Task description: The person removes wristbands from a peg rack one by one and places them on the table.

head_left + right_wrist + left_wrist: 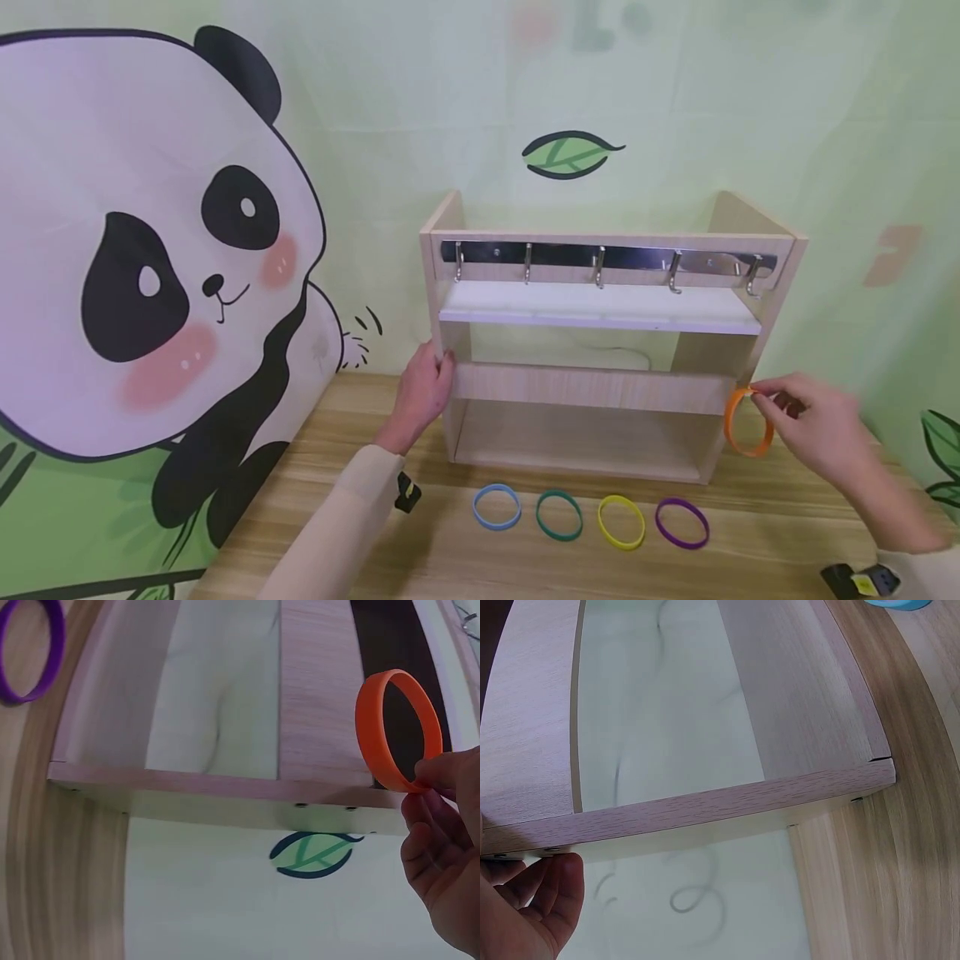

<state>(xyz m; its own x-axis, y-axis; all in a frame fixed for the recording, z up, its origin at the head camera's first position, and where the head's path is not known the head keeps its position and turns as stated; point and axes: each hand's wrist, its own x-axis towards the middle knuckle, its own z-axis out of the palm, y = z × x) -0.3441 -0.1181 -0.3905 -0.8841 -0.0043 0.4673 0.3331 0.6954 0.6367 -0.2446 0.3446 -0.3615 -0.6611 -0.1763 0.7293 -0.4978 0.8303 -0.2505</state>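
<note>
A small wooden shelf (592, 387) stands upright on the table, with a metal hook rail (562, 257) across its upper front. At its left side panel, my left hand (426, 387) grips the edge; in the left wrist view curled fingers (568, 889) lie against the panel's outer face. An orange silicone wristband (371, 735) hangs from my right hand (817, 421), pinched between thumb and fingertips. It is beside the shelf's right panel, below the level of the hooks. Every hook on the rail is bare.
In front of the shelf lie a blue wristband (497, 528), a green wristband (558, 537), a yellow wristband (621, 546) and a purple wristband (682, 545) in a row. Behind the wood-grain table (420, 558) hangs a pale green backdrop (420, 108) with a printed panda (112, 125).
</note>
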